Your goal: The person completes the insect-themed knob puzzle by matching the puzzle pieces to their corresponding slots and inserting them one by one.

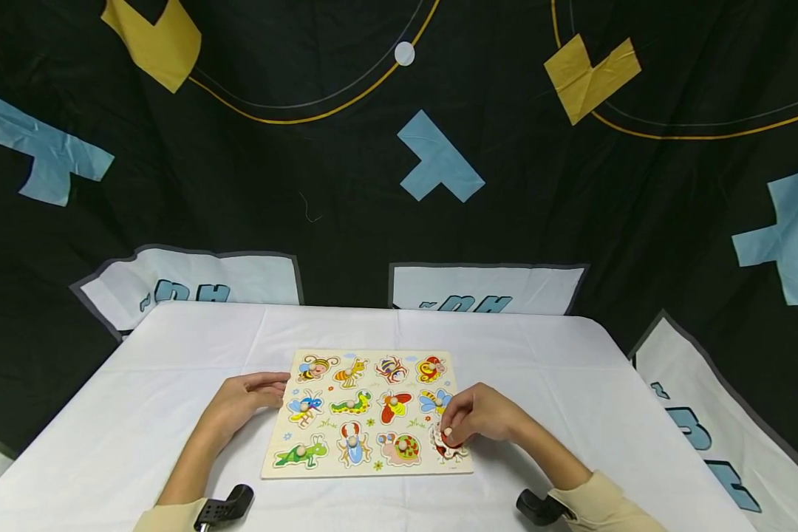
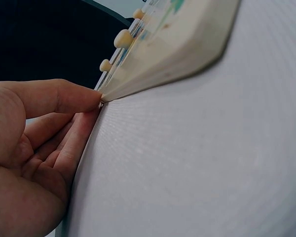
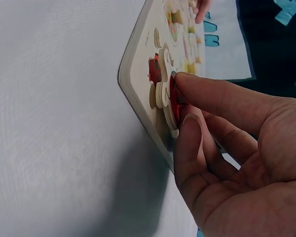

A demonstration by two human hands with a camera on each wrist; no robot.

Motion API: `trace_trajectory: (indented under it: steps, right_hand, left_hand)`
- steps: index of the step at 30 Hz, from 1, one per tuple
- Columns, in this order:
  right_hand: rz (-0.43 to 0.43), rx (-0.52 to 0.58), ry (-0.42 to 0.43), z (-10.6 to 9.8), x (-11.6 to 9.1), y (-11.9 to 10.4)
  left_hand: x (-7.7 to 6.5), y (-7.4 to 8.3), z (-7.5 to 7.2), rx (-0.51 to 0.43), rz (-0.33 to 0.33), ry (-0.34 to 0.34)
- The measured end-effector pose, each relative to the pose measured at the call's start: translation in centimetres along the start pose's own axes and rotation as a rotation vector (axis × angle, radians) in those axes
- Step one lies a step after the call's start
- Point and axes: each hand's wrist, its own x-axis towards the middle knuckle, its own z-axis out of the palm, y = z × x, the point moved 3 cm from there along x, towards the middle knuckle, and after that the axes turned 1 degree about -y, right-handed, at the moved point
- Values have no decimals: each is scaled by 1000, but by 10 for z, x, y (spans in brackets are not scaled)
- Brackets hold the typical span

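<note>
A wooden peg puzzle board (image 1: 332, 471) printed with insects lies on the white table. My left hand (image 1: 239, 403) touches its left edge with the fingertips, fingers reaching out fairly straight. At the near right corner, my right hand (image 1: 482, 417) pinches a red ladybug piece (image 3: 172, 116) between thumb and fingers. In the right wrist view this piece stands tilted and a little above the board, with a red print (image 3: 154, 70) showing beneath it. The fingers cover much of the piece. Beside it sits a snail piece (image 1: 399, 448) in its slot.
Other knobbed pieces sit in the board, among them a green caterpillar (image 1: 351, 403), a grasshopper (image 1: 301, 451) and a spider (image 1: 391, 369). White cloth (image 1: 539, 369) surrounds the board. A black curtain (image 1: 346, 207) hangs behind the table.
</note>
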Motion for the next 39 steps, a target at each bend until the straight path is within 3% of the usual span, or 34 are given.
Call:
trace_trajectory:
  steps: [21, 39]
  right_hand:
    - [13, 46, -16, 10, 2, -5]
    - [13, 14, -22, 11, 1, -5]
  left_hand:
    - [2, -2, 0, -4, -3, 15]
    - [1, 0, -1, 4, 3, 6]
